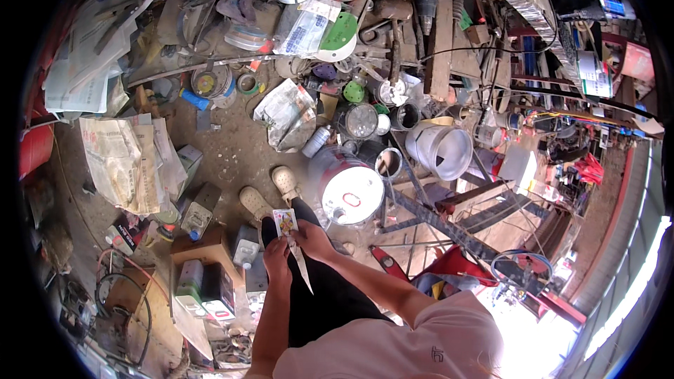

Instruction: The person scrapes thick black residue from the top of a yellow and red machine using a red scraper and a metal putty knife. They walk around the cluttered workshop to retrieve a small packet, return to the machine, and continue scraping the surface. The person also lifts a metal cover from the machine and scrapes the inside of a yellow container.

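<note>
In front of my legs, my left hand (276, 255) and my right hand (312, 238) are close together, both closed at the lower end of a playing card (285, 220). The card is white with a coloured court figure, and its face is turned up. Whether it is one card or several stacked cannot be told. A long pale piece tapering to a point (303, 270) sticks out below my hands toward my body; its material and which hand grips it are unclear. My fingertips are partly hidden.
A large drum with a white lid (353, 196) stands right of my feet, beside paint cans (361, 121) and a pale bucket (440, 151). Metal bars (449, 228) cross at the right. Newspaper sheets (119, 161) hang at left, above canisters (201, 210) and a cardboard box (210, 251). A cluttered bench (203, 64) lies ahead.
</note>
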`<state>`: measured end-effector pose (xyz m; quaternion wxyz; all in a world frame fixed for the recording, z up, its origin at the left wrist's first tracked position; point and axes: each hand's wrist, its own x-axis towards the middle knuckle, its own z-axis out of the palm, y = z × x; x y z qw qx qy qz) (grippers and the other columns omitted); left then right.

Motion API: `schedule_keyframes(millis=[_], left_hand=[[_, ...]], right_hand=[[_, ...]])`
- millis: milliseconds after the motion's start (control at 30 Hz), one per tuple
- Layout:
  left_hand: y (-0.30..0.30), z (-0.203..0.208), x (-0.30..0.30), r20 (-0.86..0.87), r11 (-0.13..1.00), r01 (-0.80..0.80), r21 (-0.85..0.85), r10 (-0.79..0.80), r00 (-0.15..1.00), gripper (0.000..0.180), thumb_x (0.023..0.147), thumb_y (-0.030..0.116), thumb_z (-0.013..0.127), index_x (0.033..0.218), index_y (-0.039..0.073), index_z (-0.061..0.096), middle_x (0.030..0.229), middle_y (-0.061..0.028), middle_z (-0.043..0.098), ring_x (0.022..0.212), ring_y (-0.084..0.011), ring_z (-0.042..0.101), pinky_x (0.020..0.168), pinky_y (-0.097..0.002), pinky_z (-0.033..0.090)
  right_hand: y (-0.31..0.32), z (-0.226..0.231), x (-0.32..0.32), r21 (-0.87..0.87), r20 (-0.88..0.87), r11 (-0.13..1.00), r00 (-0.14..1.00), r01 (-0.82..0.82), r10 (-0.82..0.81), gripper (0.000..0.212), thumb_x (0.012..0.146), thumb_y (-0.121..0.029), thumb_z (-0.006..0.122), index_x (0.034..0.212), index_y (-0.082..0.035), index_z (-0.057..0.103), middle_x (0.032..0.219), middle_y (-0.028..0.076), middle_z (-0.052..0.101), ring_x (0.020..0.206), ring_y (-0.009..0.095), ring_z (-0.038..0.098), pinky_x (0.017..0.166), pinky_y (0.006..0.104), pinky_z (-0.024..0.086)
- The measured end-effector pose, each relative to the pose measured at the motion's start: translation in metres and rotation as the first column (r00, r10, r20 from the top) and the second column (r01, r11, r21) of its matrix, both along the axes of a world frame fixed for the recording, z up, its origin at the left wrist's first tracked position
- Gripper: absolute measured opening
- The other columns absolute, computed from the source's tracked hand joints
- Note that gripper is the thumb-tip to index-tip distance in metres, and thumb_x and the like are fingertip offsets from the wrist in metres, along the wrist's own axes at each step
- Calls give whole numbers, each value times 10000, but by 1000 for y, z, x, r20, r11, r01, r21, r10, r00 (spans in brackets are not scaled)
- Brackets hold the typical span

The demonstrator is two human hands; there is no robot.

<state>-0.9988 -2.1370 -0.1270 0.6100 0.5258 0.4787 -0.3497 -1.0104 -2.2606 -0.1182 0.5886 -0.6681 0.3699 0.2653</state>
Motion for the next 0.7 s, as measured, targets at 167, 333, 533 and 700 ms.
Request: schedule_keyframes(millis=[167,333,533,700], left_hand=[[0,-4,1,19,997,-26,-72,27,999,142,759,104,623,867,23,578,763,-6,576,642,-69,507,585,-203,392],[8,-14,4,78,1000,2,-6,-2,997,168,752,115,641,876,20,578,756,-7,576,636,-63,501,582,-203,393],[15,-30,7,185,994,-95,-49,103,977,173,764,134,637,904,49,581,776,11,597,689,-61,537,623,-201,396],[20,-28,8,156,973,-226,39,217,964,164,760,147,640,889,63,584,788,10,607,699,-55,546,606,-201,392]], right_hand=[[0,-1,2,-42,33,999,999,-2,3,140,822,-158,521,840,-20,515,588,93,523,529,155,515,512,292,398],[7,-4,11,78,78,996,996,47,-53,154,844,-151,509,877,-4,536,613,39,548,522,92,500,486,243,391],[2,5,37,113,75,991,995,-74,66,194,839,-155,523,938,12,519,661,69,592,559,106,554,509,225,435],[-7,10,59,-14,133,971,962,-240,240,247,828,-144,541,1013,9,480,726,103,618,600,141,602,531,237,466]])
